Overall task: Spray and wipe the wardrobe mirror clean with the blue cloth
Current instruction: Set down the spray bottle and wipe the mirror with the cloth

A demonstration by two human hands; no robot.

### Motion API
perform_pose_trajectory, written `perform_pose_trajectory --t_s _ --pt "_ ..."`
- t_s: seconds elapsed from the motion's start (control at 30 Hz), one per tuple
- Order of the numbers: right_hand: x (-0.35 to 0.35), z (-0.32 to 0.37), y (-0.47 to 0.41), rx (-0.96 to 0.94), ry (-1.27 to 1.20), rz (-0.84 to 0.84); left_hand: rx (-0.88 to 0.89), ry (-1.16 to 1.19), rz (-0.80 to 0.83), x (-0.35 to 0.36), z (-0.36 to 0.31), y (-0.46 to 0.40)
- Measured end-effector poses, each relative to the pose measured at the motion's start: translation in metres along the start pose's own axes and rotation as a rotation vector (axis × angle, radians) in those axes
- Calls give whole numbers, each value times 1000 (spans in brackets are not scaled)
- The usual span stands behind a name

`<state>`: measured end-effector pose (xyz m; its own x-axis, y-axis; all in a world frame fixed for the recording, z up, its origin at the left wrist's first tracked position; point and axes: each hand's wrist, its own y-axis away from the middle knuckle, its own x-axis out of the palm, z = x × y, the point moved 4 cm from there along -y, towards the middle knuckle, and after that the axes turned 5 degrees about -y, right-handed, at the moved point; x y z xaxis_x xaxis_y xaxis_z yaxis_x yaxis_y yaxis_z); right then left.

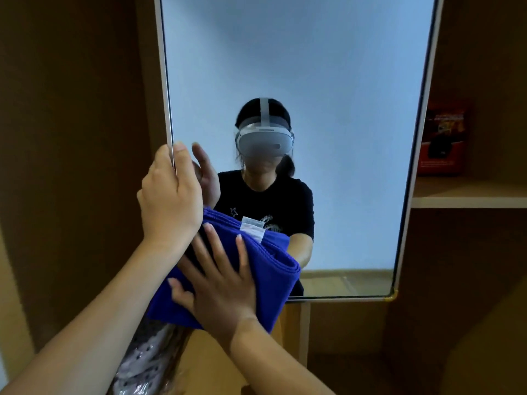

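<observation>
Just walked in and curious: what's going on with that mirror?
A person is cleaning the wardrobe mirror. The left hand grips the mirror's left edge, steadying it, while the right hand presses a folded blue cloth flat against the lower left part of the glass. No spray bottle is in view.

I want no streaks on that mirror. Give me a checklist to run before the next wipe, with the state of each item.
1. Cloth flat on the mirror: ok, folded and pressed against the lower left part of the glass.
2. Right hand on cloth: ok, fingers spread, pressing.
3. Mirror steadied: ok, left hand grips its left edge.
4. Glass sprayed: cannot tell, no droplets or bottle in view.
5. Path clear: ok, nothing on the glass above and right of the cloth.
6. Red box on the shelf out of the way: ok, beyond the frame.
</observation>
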<state>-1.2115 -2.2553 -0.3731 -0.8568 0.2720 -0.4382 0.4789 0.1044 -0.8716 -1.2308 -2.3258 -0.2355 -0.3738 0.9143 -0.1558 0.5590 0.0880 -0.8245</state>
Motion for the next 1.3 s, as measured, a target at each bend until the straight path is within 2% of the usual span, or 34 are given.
perform_pose_trajectory --t_s 0.2,0.57,0.87,1.0,1.23,1.3 --pt "-2 -25 24 -72 59 107 6 59 -30 4 1 0" --pt "-30 -139 70 87 145 -89 -20 52 -74 15 4 0" --pt "-48 -183 73 275 88 -105 -39 -4 -108 17 3 0" --pt "-65 -191 39 292 67 -129 -17 -14 -90 15 2 0" --pt "-144 -223 -135 328 8 -246 -3 -11 -17 16 5 1" --pt "-150 -218 -160 349 15 -271 -15 2 2 17 7 0"
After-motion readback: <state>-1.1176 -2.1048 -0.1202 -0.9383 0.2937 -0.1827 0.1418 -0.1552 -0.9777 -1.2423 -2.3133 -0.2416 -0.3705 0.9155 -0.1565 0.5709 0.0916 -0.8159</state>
